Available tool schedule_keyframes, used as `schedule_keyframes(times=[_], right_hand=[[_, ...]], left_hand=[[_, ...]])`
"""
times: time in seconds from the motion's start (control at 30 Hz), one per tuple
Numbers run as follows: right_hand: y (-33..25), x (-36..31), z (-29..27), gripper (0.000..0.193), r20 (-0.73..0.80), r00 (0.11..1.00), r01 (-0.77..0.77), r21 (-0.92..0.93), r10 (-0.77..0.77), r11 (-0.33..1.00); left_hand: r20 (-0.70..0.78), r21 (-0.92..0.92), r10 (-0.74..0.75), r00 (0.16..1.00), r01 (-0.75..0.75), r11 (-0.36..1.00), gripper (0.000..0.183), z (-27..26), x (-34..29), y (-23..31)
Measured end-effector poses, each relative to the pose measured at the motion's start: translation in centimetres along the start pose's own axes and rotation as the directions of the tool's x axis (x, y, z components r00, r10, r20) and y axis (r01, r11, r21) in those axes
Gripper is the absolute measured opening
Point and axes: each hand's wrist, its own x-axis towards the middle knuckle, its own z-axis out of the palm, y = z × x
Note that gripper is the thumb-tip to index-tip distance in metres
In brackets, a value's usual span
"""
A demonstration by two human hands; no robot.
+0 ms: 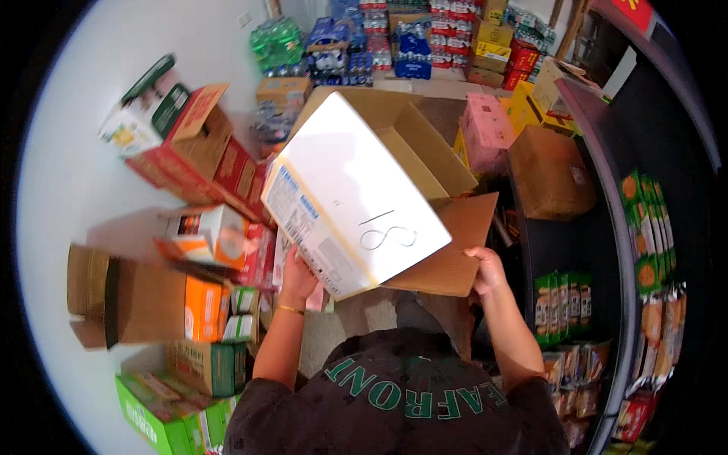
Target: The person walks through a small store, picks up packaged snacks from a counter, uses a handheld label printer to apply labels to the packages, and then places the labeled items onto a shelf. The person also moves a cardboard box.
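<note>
A large cardboard box (341,174) is held up tilted in front of my body, its white printed side facing me. That side carries handwriting in dark marker and a yellow stripe. The box's brown inside shows beyond the white side, and no contents are visible in the part I can see. My left hand (299,276) grips the lower left edge of the white side; some of its fingers are hidden. My right hand (488,271) is closed on a brown flap (444,267) at the lower right.
Cartons crowd the left wall, among them a red box (244,176), an open brown box (148,299) and a green box (152,413). Dark shelving with snack packs (563,307) lines the right, with a brown carton (551,173) on it. Bottled drink packs (413,49) stand at the back.
</note>
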Motion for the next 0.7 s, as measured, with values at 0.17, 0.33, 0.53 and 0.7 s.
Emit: schedule_keyframes(times=[0.17,0.33,0.53,0.7], right_hand=[[-5.1,11.2,3.5,0.022,0.094,0.991,0.106,-0.106,-0.096,0.989],[-9.8,23.5,4.7,0.027,0.197,0.935,0.331,-0.195,-0.294,0.923],[-17.0,37.1,8.3,0.026,0.091,0.966,0.257,-0.263,-0.241,0.93],[-21.3,50.7,9.7,0.023,0.051,0.925,0.366,-0.394,-0.377,0.843]], left_hand=[[-0.49,0.197,0.008,0.872,0.102,0.975,0.083,2.9,10.3,1.9],[-0.334,0.235,0.194,0.922,-0.118,0.965,0.086,6.6,17.6,6.3],[-0.257,0.113,0.261,0.93,-0.24,0.964,0.09,12.0,30.6,12.3],[-0.09,0.197,0.257,0.962,-0.236,0.951,0.084,20.6,46.8,19.4]])
